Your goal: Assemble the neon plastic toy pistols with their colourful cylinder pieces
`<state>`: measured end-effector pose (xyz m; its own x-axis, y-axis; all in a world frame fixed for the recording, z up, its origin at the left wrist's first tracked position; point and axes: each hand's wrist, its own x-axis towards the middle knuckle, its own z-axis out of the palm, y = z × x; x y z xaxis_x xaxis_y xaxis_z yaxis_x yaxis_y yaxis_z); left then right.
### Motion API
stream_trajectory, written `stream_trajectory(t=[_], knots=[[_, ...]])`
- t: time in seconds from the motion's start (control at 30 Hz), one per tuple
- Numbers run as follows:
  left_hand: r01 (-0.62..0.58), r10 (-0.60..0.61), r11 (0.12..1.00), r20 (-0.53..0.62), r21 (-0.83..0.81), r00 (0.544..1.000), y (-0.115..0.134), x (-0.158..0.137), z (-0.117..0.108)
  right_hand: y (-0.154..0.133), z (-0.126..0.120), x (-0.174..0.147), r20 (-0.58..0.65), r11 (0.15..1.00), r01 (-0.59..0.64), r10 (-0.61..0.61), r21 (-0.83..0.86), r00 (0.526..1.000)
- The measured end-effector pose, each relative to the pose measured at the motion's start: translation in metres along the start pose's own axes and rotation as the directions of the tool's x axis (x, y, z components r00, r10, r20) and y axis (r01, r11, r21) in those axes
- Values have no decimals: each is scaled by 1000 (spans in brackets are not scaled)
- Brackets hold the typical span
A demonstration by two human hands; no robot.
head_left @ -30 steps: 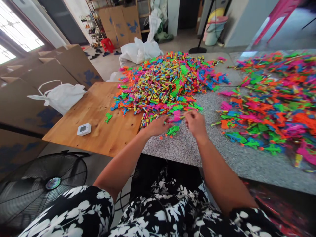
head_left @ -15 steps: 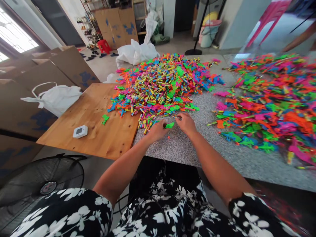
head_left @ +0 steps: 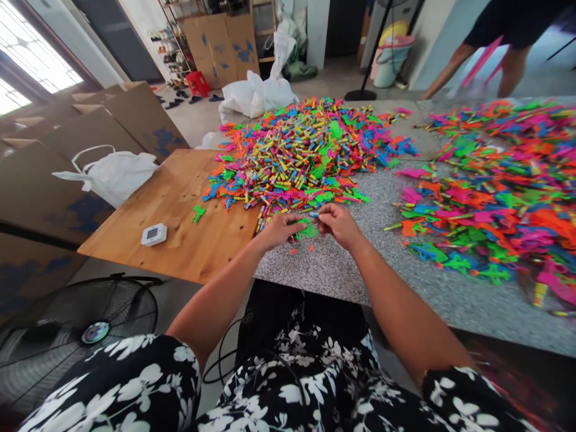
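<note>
My left hand [head_left: 279,231] is closed on a green plastic toy gun [head_left: 308,229], just above the speckled stone tabletop [head_left: 315,273]. Close beside it, my right hand [head_left: 339,225] pinches a small tube with a blue and white wrapper [head_left: 314,214] over the green piece. Whether tube and gun touch is too small to tell. Two tiny orange bits [head_left: 293,251] lie on the stone below my hands. Behind them rises a large heap of colourful toy guns and yellow-banded tubes [head_left: 292,150].
A second pile of toy guns [head_left: 486,198] spreads over the right side. On the wooden board [head_left: 216,252] at left lie a white digital device [head_left: 154,234] and one green toy gun [head_left: 198,213]. A floor fan [head_left: 94,331] stands lower left. A person's legs [head_left: 513,69] show behind the table.
The green toy gun now lies flatter between my hands, and the wrapped tube shows in my right fingers. A second orange bit is visible. A person's legs have come into view at back right.
</note>
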<state>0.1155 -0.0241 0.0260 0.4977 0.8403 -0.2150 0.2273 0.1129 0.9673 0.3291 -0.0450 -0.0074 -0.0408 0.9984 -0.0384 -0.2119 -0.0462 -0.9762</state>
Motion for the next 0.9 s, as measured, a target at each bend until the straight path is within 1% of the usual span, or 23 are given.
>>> stream_trajectory(t=[0.07,0.17,0.33,0.43,0.6,0.67,0.77,0.83,0.9], knots=[[-27,26,999,32,24,999,2,0,0,-3,5,-8,29,999,-3,2,54,1000],[-49,45,997,64,62,997,4,-2,-1,-4,6,-15,62,997,-3,-2,73,998],[-23,12,993,89,115,996,6,-2,-1,-3,0,-19,112,997,-14,5,81,994],[-17,2,988,94,157,996,5,-2,0,-3,-5,-21,131,997,-23,14,69,991],[-50,29,966,87,252,996,4,0,1,-5,-11,-26,149,999,-31,32,-10,988],[-71,46,955,93,289,995,5,0,1,-7,-12,-28,138,998,-47,53,-48,989],[-79,67,954,52,290,996,6,-2,5,-13,-14,-31,130,991,-109,118,-72,984],[-55,50,962,28,266,998,5,-2,10,-16,-18,-35,147,984,-156,168,-89,975],[-34,22,968,51,250,998,2,2,18,-19,-26,-39,165,971,-201,221,-132,961]])
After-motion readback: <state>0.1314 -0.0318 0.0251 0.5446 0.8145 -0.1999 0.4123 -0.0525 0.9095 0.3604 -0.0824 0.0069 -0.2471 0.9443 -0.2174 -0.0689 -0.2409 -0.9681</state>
